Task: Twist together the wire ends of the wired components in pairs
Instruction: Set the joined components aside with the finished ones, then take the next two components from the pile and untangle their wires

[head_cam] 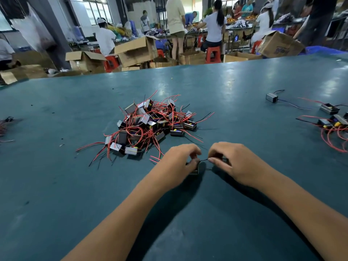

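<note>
Both hands low on green worktop (244, 185), near front edge of view. Left hand (177, 162) fingers curled round small wired component (194, 171), mostly hidden under palm. Right hand (232, 162) fingers pinch thin black wire (204, 159) stretched between hands. Pile of wired components (148, 125) with red and black leads just beyond hands. Few more components (331, 119) far right, well apart.
</note>
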### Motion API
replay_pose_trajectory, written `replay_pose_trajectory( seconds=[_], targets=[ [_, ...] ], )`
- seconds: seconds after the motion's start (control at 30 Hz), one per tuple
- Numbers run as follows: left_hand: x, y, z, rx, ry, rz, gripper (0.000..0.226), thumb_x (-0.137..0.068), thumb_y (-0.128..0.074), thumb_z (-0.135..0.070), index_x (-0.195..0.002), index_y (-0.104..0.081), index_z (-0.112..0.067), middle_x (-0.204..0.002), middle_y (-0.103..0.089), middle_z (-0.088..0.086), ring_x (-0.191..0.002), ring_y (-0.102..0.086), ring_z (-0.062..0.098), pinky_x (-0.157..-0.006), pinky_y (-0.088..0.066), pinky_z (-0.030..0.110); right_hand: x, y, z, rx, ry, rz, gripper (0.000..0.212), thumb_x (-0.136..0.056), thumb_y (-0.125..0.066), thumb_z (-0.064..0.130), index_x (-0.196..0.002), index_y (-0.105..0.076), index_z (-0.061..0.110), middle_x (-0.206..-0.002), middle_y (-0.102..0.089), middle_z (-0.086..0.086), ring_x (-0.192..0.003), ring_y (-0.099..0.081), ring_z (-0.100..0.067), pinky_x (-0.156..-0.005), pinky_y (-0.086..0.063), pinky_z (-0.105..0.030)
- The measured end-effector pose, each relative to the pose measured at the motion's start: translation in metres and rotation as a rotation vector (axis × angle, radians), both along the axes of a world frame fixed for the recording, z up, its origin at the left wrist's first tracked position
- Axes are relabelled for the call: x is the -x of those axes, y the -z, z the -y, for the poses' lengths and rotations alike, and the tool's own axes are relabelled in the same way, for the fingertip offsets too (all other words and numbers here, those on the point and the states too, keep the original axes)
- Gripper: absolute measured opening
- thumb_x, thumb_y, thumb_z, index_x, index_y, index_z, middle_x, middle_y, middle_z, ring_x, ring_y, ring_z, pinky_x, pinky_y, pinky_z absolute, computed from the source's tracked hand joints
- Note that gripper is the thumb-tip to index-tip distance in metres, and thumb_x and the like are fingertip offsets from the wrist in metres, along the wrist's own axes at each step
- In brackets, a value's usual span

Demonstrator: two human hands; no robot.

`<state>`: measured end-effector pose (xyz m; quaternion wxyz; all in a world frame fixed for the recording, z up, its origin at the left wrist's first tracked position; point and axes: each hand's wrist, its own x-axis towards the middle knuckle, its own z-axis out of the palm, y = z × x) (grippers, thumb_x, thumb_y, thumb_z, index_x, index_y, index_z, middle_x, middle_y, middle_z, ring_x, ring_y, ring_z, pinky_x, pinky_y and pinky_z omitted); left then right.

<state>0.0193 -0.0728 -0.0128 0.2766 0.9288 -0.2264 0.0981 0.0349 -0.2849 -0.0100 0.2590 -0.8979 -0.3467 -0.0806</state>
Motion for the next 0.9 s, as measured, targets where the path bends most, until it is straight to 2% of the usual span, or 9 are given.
replay_pose_trajectory(
  seconds=[0.13, 0.23, 0.37, 0.5, 0.63, 0.7, 0.83, 0.9],
  targets=[
    [0.002, -0.003, -0.002, -0.081, 0.051, -0.049, 0.022, -0.100, -0.055, -0.012, -0.114, -0.072, -0.011, -0.104, -0.068, 0.006, -0.101, -0.060, 0.021, -0.089, -0.044, 0.032, -0.001, 0.000, 0.003, -0.024, 0.034, 0.005, 0.018, -0.095, -0.061, 0.035, -0.086, -0.055, 0.021, -0.081, -0.059, 0.008, -0.077, -0.054, -0.018, -0.073, -0.047, -0.040],
    [0.003, -0.005, -0.002, -0.132, 0.056, -0.077, 0.021, -0.102, -0.053, -0.014, -0.112, -0.070, -0.012, -0.105, -0.065, 0.006, -0.106, -0.058, 0.023, -0.093, -0.044, 0.039, 0.000, -0.001, 0.005, -0.018, 0.037, 0.015, 0.019, -0.095, -0.060, 0.038, -0.086, -0.053, 0.022, -0.081, -0.058, 0.008, -0.076, -0.053, -0.015, -0.072, -0.047, -0.037],
    [0.007, -0.001, 0.000, -0.175, -0.017, -0.050, 0.015, -0.103, -0.047, -0.023, -0.108, -0.060, -0.017, -0.108, -0.060, -0.002, -0.105, -0.055, 0.019, -0.091, -0.042, 0.035, 0.001, -0.001, 0.006, -0.007, 0.020, 0.063, 0.012, -0.096, -0.060, 0.032, -0.090, -0.055, 0.023, -0.085, -0.056, 0.012, -0.078, -0.048, -0.006, -0.071, -0.044, -0.027],
    [0.008, 0.000, 0.001, -0.174, -0.073, -0.041, 0.011, -0.100, -0.047, -0.025, -0.103, -0.056, -0.020, -0.107, -0.060, -0.005, -0.098, -0.055, 0.017, -0.080, -0.040, 0.031, 0.001, -0.001, 0.007, -0.042, 0.043, 0.024, 0.009, -0.095, -0.063, 0.030, -0.094, -0.055, 0.024, -0.087, -0.057, 0.017, -0.081, -0.052, 0.001, -0.069, -0.038, -0.014],
    [0.007, 0.001, 0.000, -0.174, -0.075, -0.054, 0.006, -0.099, -0.048, -0.027, -0.097, -0.052, -0.024, -0.096, -0.052, -0.012, -0.094, -0.054, 0.015, -0.074, -0.034, 0.027, -0.003, 0.000, 0.011, -0.013, 0.085, -0.088, 0.009, -0.093, -0.065, 0.032, -0.090, -0.059, 0.026, -0.083, -0.064, 0.011, -0.073, -0.054, -0.006, -0.066, -0.042, -0.022],
    [0.007, 0.002, 0.000, -0.173, -0.087, -0.054, 0.007, -0.100, -0.047, -0.029, -0.094, -0.049, -0.025, -0.094, -0.050, -0.013, -0.092, -0.054, 0.016, -0.072, -0.033, 0.028, -0.003, 0.000, 0.012, -0.038, 0.075, -0.141, 0.007, -0.093, -0.066, 0.031, -0.092, -0.060, 0.027, -0.079, -0.064, 0.009, -0.068, -0.053, -0.005, -0.062, -0.039, -0.019],
    [0.009, 0.001, 0.001, -0.181, -0.119, -0.061, 0.013, -0.102, -0.044, -0.034, -0.091, -0.044, -0.027, -0.096, -0.052, -0.011, -0.091, -0.053, 0.017, -0.071, -0.032, 0.031, -0.003, 0.000, 0.014, -0.147, 0.078, -0.243, 0.030, -0.094, -0.066, 0.028, -0.116, -0.047, 0.031, -0.074, -0.062, 0.001, -0.057, -0.047, -0.005, -0.060, -0.040, -0.013],
    [0.009, 0.001, 0.002, -0.180, -0.128, -0.049, 0.013, -0.102, -0.045, -0.034, -0.092, -0.045, -0.026, -0.096, -0.052, -0.012, -0.092, -0.053, 0.016, -0.073, -0.034, 0.031, -0.003, 0.000, 0.014, -0.162, 0.091, -0.262, 0.034, -0.094, -0.065, 0.028, -0.120, -0.044, 0.032, -0.072, -0.061, 0.000, -0.056, -0.047, -0.005, -0.060, -0.041, -0.013]
  ],
)
